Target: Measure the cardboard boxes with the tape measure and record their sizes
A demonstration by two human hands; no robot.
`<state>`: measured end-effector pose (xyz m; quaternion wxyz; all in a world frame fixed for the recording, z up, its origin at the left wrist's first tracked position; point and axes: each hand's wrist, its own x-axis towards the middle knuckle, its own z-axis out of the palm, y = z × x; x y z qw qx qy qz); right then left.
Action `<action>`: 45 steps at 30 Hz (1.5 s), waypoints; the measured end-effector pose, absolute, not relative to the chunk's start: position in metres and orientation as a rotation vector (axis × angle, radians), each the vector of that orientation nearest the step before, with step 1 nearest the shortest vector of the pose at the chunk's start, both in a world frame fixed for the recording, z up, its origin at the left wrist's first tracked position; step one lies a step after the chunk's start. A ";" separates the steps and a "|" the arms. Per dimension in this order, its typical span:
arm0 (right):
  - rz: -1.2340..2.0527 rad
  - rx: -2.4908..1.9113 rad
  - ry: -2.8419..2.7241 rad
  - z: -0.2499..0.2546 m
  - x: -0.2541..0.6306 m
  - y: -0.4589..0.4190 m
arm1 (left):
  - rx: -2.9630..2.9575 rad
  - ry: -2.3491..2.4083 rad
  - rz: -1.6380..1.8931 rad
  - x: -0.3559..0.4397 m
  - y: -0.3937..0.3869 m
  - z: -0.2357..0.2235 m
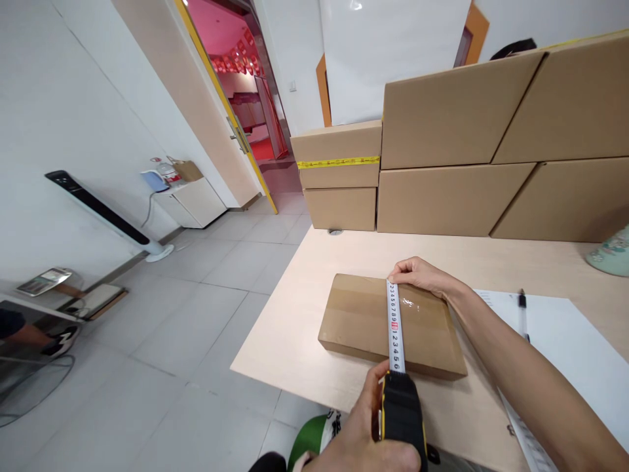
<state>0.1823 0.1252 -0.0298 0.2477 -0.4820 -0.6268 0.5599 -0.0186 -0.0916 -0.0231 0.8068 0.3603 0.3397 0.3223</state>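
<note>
A flat brown cardboard box [354,314] lies on the light wooden table [289,328]. My left hand [366,426] is closed around the black and yellow case of a tape measure [401,410], just off the box's near edge. Its white blade [394,321] runs out across the top of the box, from the near side to the far edge. At that far edge my right hand [417,274] pinches the blade's end against the cardboard, fingers closed. Clear tape shines on the box to the right of the blade.
Large cardboard boxes [457,118] stand stacked along the table's back. To the right, a black pen [523,314] rests on white paper [570,354], near a pale green floral object [612,252]. An open door [236,124] and a tower fan [103,210] are beyond the table.
</note>
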 end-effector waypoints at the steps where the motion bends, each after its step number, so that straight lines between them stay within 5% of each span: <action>1: 1.528 -1.314 -1.710 -0.030 0.182 0.125 | 0.772 0.742 0.682 -0.018 -0.091 -0.022; 45: 1.523 -1.324 -1.714 -0.028 0.182 0.124 | 0.802 0.718 0.707 -0.019 -0.092 -0.024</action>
